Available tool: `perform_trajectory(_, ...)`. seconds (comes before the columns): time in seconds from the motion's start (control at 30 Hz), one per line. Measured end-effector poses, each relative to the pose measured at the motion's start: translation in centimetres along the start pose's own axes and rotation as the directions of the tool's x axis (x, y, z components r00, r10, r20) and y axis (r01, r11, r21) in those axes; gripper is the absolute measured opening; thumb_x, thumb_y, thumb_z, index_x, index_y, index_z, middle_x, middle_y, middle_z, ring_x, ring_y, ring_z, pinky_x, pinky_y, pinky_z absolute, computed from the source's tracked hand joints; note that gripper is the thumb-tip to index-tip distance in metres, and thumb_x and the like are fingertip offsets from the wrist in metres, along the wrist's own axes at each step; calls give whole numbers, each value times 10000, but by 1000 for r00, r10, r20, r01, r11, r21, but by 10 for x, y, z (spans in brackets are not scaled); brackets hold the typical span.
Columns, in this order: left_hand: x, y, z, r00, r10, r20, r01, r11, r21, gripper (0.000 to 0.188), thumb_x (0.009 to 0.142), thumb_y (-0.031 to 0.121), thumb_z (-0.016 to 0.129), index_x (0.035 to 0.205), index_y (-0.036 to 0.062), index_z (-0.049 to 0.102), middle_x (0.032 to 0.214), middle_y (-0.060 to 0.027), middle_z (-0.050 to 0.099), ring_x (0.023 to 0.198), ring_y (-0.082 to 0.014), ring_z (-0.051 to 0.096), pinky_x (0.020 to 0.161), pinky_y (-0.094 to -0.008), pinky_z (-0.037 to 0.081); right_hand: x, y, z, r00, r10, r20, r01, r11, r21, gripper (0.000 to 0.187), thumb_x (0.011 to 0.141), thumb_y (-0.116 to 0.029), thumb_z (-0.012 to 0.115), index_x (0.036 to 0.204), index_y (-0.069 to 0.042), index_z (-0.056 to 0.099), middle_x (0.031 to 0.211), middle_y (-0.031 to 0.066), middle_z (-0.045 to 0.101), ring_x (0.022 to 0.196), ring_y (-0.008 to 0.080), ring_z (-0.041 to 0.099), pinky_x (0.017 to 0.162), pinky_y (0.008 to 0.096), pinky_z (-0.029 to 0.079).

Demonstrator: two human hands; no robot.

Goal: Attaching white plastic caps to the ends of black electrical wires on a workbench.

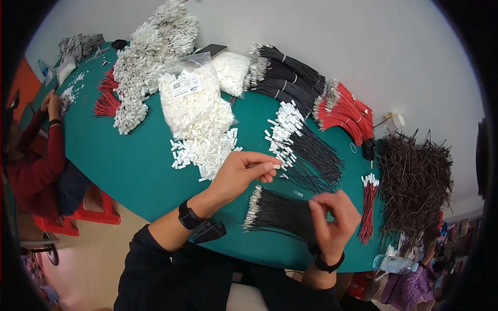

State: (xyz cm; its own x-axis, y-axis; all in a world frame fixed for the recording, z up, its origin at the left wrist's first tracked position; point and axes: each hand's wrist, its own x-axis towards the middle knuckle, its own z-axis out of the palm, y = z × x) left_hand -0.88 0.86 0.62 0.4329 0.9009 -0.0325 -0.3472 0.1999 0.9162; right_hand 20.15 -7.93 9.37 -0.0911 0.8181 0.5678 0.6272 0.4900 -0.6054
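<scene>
My left hand (244, 173) pinches a small white plastic connector housing (276, 166) between thumb and forefinger. To its right and nearer me, my right hand (337, 220) is curled with thumb and fingertips close together; any thing in them is too small or blurred to tell. Below and between the hands lies a bundle of black wires (282, 210), its silvery terminal ends to the left. Just beyond my left hand, black wires with white housings (285, 132) on their ends lie in a loose pile. Loose white housings (207, 153) spill from a clear plastic bag (192, 98).
On the green table (124, 160) stand further black bundles (290, 78), red wire bundles (347, 111), a tangled dark wire heap (415, 181) and a tall pile of white-ended wires (150, 52). A co-worker in a red sleeve (54, 150) works at far left. A bottle (394, 264) lies at right.
</scene>
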Motion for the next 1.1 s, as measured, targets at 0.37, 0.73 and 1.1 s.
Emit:
perform_trajectory(0.37, 1, -7, 5, 999, 29, 36, -30, 999, 23, 207, 998, 36, 671, 1177, -35, 746, 1002, -93, 739, 904, -155, 713, 823, -266, 580, -11, 47, 37, 991, 32, -128, -38, 998, -45, 161, 772, 45, 822, 903, -28, 762, 694, 69, 625, 587, 202, 554, 556, 327, 421)
perform_trajectory(0.73, -5, -8, 12, 999, -31, -28, 32, 998, 47, 200, 932, -23, 739, 1131, -46, 736, 1006, -102, 755, 919, -156, 740, 830, -268, 594, -15, 52, 36, 990, -27, -138, 19, 998, -57, 183, 770, 25, 824, 925, -46, 760, 748, 57, 666, 662, 221, 605, 615, 342, 434)
perform_trajectory(1.1, -5, -5, 12, 997, -51, -56, 55, 996, 76, 163, 915, -15, 764, 1075, -34, 740, 979, -95, 762, 873, -134, 725, 810, -260, 585, -16, 49, 36, 993, 27, -114, -30, 999, -26, 116, 798, 15, 797, 884, -31, 733, 750, 71, 661, 647, 241, 590, 601, 355, 445)
